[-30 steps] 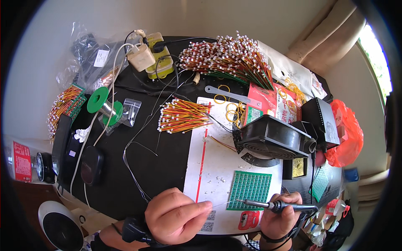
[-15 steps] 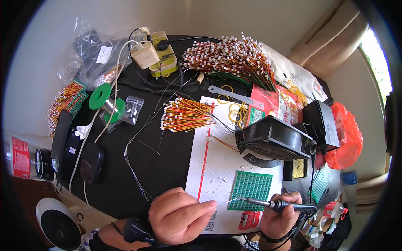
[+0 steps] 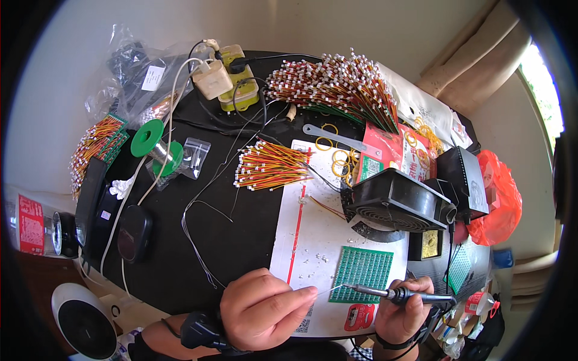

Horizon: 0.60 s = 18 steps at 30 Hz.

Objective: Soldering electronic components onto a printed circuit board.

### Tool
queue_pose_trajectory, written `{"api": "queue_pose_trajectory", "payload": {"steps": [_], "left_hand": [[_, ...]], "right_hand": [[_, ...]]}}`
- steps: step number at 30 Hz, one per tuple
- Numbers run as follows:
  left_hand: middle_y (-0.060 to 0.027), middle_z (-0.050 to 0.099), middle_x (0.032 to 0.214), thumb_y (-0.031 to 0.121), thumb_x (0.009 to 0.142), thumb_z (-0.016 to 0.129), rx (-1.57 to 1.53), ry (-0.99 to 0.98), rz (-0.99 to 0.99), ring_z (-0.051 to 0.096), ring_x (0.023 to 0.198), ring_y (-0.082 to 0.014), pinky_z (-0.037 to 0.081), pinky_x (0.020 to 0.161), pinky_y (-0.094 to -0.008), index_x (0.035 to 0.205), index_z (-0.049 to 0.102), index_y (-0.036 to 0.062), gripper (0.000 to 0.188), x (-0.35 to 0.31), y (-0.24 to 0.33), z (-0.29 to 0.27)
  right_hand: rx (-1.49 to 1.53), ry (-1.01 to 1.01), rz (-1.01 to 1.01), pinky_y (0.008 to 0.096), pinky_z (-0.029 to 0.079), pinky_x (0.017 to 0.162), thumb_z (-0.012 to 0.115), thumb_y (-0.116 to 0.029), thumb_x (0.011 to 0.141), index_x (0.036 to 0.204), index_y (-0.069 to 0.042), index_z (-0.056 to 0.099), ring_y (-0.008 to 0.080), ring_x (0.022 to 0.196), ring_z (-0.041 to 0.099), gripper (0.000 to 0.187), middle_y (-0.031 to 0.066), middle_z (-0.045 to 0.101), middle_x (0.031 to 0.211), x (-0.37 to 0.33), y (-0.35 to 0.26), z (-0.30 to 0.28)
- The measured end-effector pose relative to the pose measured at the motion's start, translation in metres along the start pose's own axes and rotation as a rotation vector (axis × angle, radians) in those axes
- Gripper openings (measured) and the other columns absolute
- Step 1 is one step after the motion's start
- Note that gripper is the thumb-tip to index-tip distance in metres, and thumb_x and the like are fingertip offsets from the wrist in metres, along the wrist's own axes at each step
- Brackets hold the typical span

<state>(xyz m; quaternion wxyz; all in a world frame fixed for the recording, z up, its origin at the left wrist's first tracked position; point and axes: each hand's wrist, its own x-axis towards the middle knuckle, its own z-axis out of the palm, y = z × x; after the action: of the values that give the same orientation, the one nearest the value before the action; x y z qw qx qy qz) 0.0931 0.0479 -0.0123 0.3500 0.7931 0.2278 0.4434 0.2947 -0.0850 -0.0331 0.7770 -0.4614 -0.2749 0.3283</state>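
Note:
A green circuit board panel (image 3: 365, 272) with rows of small pads lies on a white sheet (image 3: 289, 240) in front of me. My right hand (image 3: 404, 310) grips a soldering iron (image 3: 391, 294), its tip over the panel's lower left part. Between thumb and forefinger, my left hand (image 3: 265, 310) pinches a thin solder wire (image 3: 328, 291) that runs right to the iron's tip. Whether tip and wire touch the board cannot be made out.
A black fume fan (image 3: 400, 201) stands behind the panel, beside a sponge holder (image 3: 431, 243). Cable bundles (image 3: 272, 165) and a larger cable pile (image 3: 337, 84) lie farther back. At left are a green solder spool (image 3: 158, 147), a power strip (image 3: 241, 90) and a black case (image 3: 135, 233).
My left hand has shifted slightly right with the solder wire. The iron stays nearly where it was, and the whole scene sits slightly to the right in the picture.

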Motion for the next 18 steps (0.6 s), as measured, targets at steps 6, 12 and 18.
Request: {"api": "queue_pose_trajectory", "payload": {"steps": [6, 12, 18], "left_hand": [[-0.0047, 0.060, 0.073, -0.005, 0.069, 0.082, 0.001, -0.022, -0.012, 0.058, 0.057, -0.0185, 0.047, 0.050, -0.0309, 0.099, 0.077, 0.0025, 0.031, 0.0002, 0.0008, -0.0005], [-0.0048, 0.060, 0.072, -0.007, 0.070, 0.081, 0.001, -0.015, 0.001, 0.056, 0.055, -0.0184, 0.044, 0.050, -0.0296, 0.100, 0.076, 0.0021, 0.031, 0.0003, -0.0003, 0.0021], [-0.0047, 0.059, 0.072, -0.008, 0.070, 0.081, -0.001, -0.011, 0.021, 0.055, 0.055, -0.0184, 0.042, 0.050, -0.0291, 0.100, 0.076, 0.0019, 0.032, 0.0001, -0.0036, 0.0034]], "right_hand": [[-0.007, 0.017, -0.005, 0.0213, 0.031, 0.043, 0.070, -0.025, 0.096, 0.104, -0.003, 0.052, 0.0099, 0.051, 0.044, 0.030, 0.0076, 0.057, 0.067, -0.0018, 0.0021, -0.0012], [0.011, 0.036, 0.034, 0.0224, 0.035, 0.048, 0.073, -0.024, 0.094, 0.103, -0.002, 0.052, 0.0111, 0.055, 0.048, 0.031, 0.0094, 0.060, 0.072, -0.0030, -0.0002, 0.0000], [0.040, 0.035, 0.130, 0.0292, 0.049, 0.063, 0.077, -0.024, 0.090, 0.104, -0.003, 0.055, 0.0165, 0.069, 0.060, 0.034, 0.0098, 0.062, 0.080, -0.0080, -0.0052, -0.0058]]}}
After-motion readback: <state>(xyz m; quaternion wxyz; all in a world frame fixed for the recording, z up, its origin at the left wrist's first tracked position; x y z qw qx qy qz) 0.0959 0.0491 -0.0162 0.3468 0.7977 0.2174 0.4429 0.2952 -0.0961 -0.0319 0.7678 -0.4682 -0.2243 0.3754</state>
